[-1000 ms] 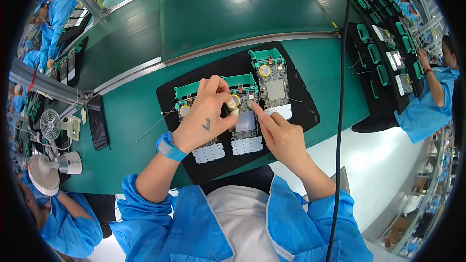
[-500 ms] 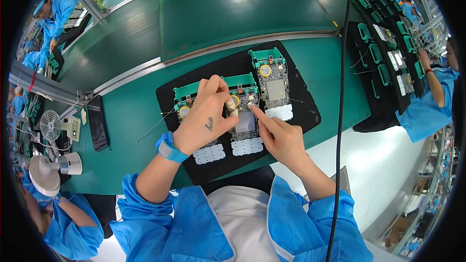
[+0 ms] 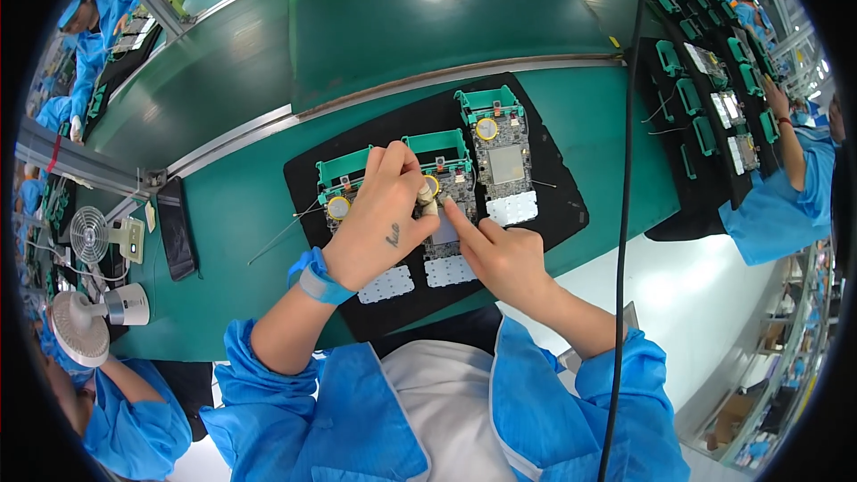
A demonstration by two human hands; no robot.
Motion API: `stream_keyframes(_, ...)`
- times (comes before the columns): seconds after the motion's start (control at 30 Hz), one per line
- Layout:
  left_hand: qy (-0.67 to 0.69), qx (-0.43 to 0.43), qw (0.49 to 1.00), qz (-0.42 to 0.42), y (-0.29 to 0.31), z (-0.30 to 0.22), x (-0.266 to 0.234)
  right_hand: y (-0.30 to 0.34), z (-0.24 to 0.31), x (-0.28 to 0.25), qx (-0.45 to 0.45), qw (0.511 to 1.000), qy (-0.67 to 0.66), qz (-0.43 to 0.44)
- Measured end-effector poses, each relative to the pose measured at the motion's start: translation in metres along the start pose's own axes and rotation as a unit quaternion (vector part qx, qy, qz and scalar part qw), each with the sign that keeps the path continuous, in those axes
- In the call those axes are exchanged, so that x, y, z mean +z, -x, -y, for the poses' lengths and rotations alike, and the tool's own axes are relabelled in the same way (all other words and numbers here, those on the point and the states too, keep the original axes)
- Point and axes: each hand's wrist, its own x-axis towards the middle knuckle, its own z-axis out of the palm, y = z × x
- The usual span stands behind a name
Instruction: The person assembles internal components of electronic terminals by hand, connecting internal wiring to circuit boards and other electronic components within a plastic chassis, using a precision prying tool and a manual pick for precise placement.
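Observation:
My left hand [image 3: 379,223] is closed over the middle circuit board [image 3: 451,245], its fingers bent into a pinch beside a round coin cell [image 3: 431,186]. Whatever lies between those fingertips is hidden; beige covers wrap the finger ends. My right hand [image 3: 504,259] stretches its index finger to the same board, the tip close to the left fingertips, with the other fingers curled. Left of it, another circuit board [image 3: 386,286] is partly covered by my left hand and wrist. A third circuit board [image 3: 506,164] with a green plastic holder [image 3: 487,103] lies to the right.
The boards lie on a black mat [image 3: 558,187] on the green bench [image 3: 241,170]. A phone [image 3: 178,230] and two small fans [image 3: 80,328] are at the left. A black cable [image 3: 628,170] hangs at the right. Co-workers and a rack of boards [image 3: 714,107] flank the bench.
My right hand has shifted slightly left, its index fingertip now nearer the left fingertips. My left hand keeps its pinch in nearly the same place.

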Motion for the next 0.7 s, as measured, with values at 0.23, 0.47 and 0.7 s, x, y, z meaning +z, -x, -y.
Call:
stream_keyframes(0.23,-0.061,0.233,0.970,0.013,0.008,-0.019,0.025,-0.022,-0.066,0.000,0.258,0.911,-0.220,-0.234)
stream_keyframes(0.47,-0.008,0.114,0.978,-0.173,-0.005,-0.017,0.036,-0.030,-0.075,-0.022,0.451,0.677,-0.581,-0.035)
stream_keyframes(0.7,-0.059,0.121,0.959,-0.251,-0.039,-0.037,0.049,-0.004,-0.083,-0.024,0.426,0.539,-0.727,0.015)
